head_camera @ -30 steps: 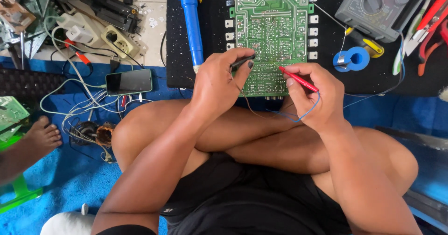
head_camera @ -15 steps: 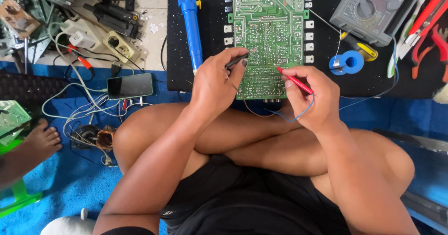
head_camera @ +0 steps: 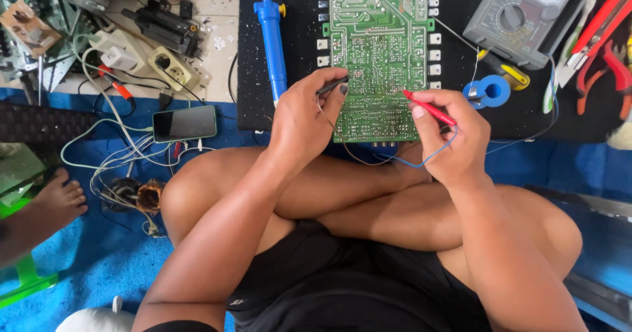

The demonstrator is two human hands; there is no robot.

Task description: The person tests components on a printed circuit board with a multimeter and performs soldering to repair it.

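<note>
- Head view: your left hand (head_camera: 304, 118) pinches a black test probe (head_camera: 332, 85) between thumb and forefinger, its tip on the left part of the green circuit board (head_camera: 382, 49).
- Your right hand (head_camera: 454, 138) has its fingers clenched around a red test probe (head_camera: 429, 108), held like a pen, with the tip touching the board's solder side near its right edge.
- The board lies flat on a black mat (head_camera: 296, 49) on the floor, just beyond your crossed legs, with its near edge by your shins.
- It looks light, stiff and fragile. If you lift it, take it by the bare edges, not by the soldered face or the white connectors along its sides.
- The probes look light and slim. Their thin leads, one of them blue, loop under your right hand and could snag.
- A blue soldering tool (head_camera: 272, 35) lies just left of the board. A grey multimeter (head_camera: 517, 16), a blue spool (head_camera: 490, 91) and red pliers (head_camera: 602, 42) lie to the right. A phone (head_camera: 185, 122) rests on the blue floor mat to the left.
- The board's far end is cut off by the top of the frame.
- The exact solder points under the probe tips are too small to make out.
- Another person's foot (head_camera: 59, 200) shows at the left edge.
</note>
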